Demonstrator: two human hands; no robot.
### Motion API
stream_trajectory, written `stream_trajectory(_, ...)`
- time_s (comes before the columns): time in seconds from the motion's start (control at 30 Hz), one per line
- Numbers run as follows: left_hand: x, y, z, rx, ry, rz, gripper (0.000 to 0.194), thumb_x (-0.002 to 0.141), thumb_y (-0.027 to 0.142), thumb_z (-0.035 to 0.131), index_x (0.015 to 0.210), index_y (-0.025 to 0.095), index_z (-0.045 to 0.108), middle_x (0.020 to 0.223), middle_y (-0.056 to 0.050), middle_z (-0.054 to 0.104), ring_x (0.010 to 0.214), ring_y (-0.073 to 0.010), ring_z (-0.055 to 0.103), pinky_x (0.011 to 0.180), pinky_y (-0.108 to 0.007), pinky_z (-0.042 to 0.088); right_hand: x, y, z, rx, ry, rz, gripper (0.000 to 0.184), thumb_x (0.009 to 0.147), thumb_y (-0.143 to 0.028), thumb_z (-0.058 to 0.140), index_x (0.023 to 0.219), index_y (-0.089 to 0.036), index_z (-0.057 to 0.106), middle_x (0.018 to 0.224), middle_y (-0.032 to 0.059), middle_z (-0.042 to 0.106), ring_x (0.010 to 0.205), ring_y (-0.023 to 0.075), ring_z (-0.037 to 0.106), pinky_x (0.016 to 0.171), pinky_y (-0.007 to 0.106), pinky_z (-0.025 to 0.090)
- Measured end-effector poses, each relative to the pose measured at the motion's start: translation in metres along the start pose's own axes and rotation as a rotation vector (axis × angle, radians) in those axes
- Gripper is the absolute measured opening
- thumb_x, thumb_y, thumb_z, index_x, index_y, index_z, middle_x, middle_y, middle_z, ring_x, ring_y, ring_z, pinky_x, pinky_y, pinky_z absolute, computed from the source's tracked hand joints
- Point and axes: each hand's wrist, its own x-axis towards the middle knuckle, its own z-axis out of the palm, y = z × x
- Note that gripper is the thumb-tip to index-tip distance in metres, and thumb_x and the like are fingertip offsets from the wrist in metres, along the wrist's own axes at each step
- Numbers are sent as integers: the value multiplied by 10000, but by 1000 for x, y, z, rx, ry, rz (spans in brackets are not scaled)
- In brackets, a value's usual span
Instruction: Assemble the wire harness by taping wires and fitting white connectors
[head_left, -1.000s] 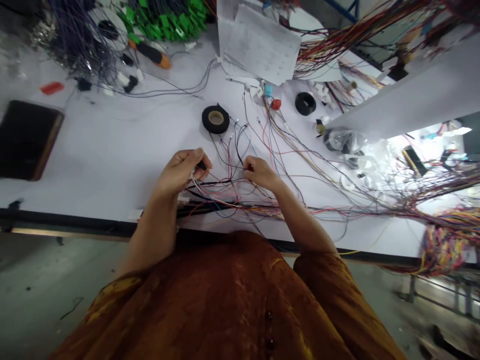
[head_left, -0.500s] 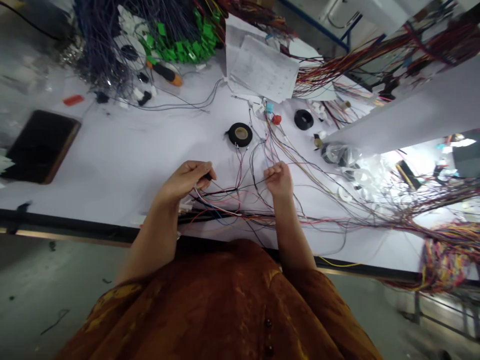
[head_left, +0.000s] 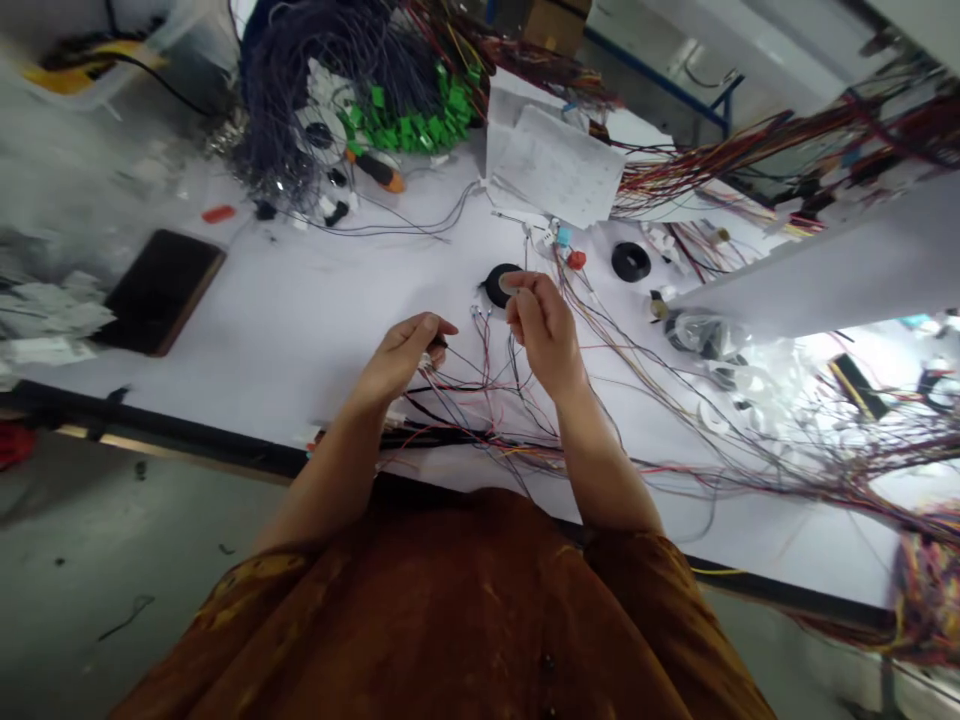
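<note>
My left hand [head_left: 409, 352] is closed around a small black piece that looks like a connector [head_left: 439, 342], with thin wires [head_left: 469, 358] running from it to the right. White parts show just under its fingers. My right hand [head_left: 547, 330] is raised over the wires, thumb and forefinger pinched; whatever is between the fingertips is too small to make out. Behind those fingertips lies a roll of black tape [head_left: 493, 288], partly covered by the hand. Wires with metal terminals [head_left: 480, 313] lie just below the roll.
A bundle of wires [head_left: 675, 478] runs along the front of the white table [head_left: 300, 300]. Farther back are green connectors [head_left: 420, 130], an orange-black screwdriver [head_left: 380, 172], paper sheets [head_left: 559, 165] and another black roll [head_left: 631, 262]. A dark phone-like slab [head_left: 165, 290] lies left.
My right hand has moved up from the wires to in front of the tape roll, its fingers now pinched higher. The left hand keeps its grip. The whole view has shifted and tilted slightly.
</note>
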Motion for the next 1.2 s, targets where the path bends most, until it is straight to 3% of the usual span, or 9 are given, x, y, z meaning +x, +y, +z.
stream_trajectory(0.17, 0, 2, 3, 2, 115, 50, 437, 866, 588, 606, 859, 162, 704, 492, 23, 495, 427, -72, 427, 433, -204, 316, 2, 6, 32, -273, -216, -130, 294, 1013, -304, 412, 1034, -183, 679, 904, 54, 662, 882, 156, 616, 829, 292, 466)
stream_trajectory(0.27, -1, 3, 4, 5, 140, 73, 390, 831, 551, 671, 835, 163, 711, 488, 29, 494, 437, -70, 434, 441, -202, 322, -2, 16, 39, -372, -327, -103, 282, 999, -273, 438, 1012, -176, 702, 884, 59, 685, 865, 169, 623, 804, 299, 450)
stream_trajectory(0.47, 0, 1, 3, -13, 154, 53, 426, 839, 576, 646, 790, 157, 702, 482, 28, 487, 431, -69, 429, 440, -204, 335, -9, 16, 41, -240, -193, 16, 119, 926, -280, 545, 892, -200, 627, 689, -23, 585, 625, 116, 503, 637, 256, 399)
stream_trajectory(0.63, 0, 1, 3, -71, 91, 21, 450, 855, 601, 617, 873, 158, 696, 554, 16, 508, 488, -84, 511, 439, -202, 352, -16, 14, 35, -206, -105, -91, 140, 898, -200, 545, 766, -198, 594, 791, 5, 588, 706, 119, 518, 665, 257, 403)
stream_trajectory(0.93, 1, -3, 3, -3, 198, 63, 393, 855, 551, 650, 793, 165, 688, 496, 24, 513, 435, -67, 449, 434, -205, 326, -24, 11, 25, -265, -198, -60, 167, 921, -234, 542, 790, -199, 639, 759, 5, 577, 713, 130, 528, 675, 272, 397)
stream_trajectory(1.2, -1, 1, 4, 85, 239, 117, 364, 863, 515, 653, 777, 167, 715, 479, 21, 511, 448, -74, 447, 456, -217, 335, -27, 8, 23, -239, -196, -73, 165, 920, -221, 545, 786, -199, 638, 764, 5, 572, 708, 125, 530, 659, 272, 397)
